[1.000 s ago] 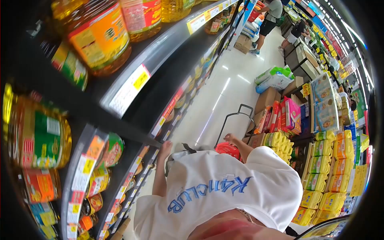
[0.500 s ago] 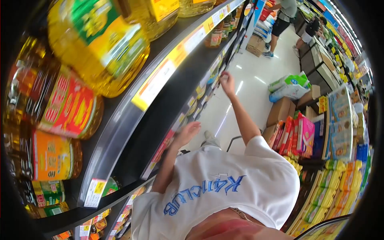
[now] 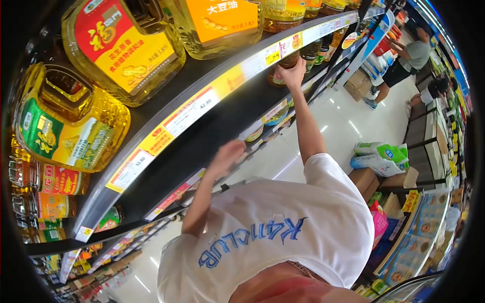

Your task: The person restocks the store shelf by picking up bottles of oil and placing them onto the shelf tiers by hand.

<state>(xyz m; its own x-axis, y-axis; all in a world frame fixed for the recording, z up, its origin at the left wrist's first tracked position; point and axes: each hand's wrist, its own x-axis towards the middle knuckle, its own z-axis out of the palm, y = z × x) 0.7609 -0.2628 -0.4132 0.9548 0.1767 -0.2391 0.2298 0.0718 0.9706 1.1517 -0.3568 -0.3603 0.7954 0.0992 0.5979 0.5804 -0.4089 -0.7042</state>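
My right hand [image 3: 294, 74] reaches far forward into the lower shelf, its fingers closed around a brown bottle [image 3: 289, 61]. The shelf edge above hides the bottle's top, and my fingers cover part of its label. More bottles [image 3: 310, 52] stand just beyond it. My left hand [image 3: 227, 156] hangs blurred in front of the dark lower shelf [image 3: 187, 146], fingers loosely apart with nothing in them. On the upper shelf, left of both hands, are large oil bottles: one with a red and yellow label [image 3: 126, 50], one with an orange label [image 3: 217, 22] and one with a green label [image 3: 65, 131].
A curved shelf edge with price tags [image 3: 189, 111] runs between the two shelf levels. On the floor to the right stand cardboard boxes [image 3: 362, 179] with green and white packs [image 3: 381, 157] on them. Farther off, a person [image 3: 411, 58] stands in the aisle near another person [image 3: 429, 93].
My right hand has moved up and forward from the aisle onto the brown bottle in the shelf. My left hand has shifted slightly left, and the view has turned.
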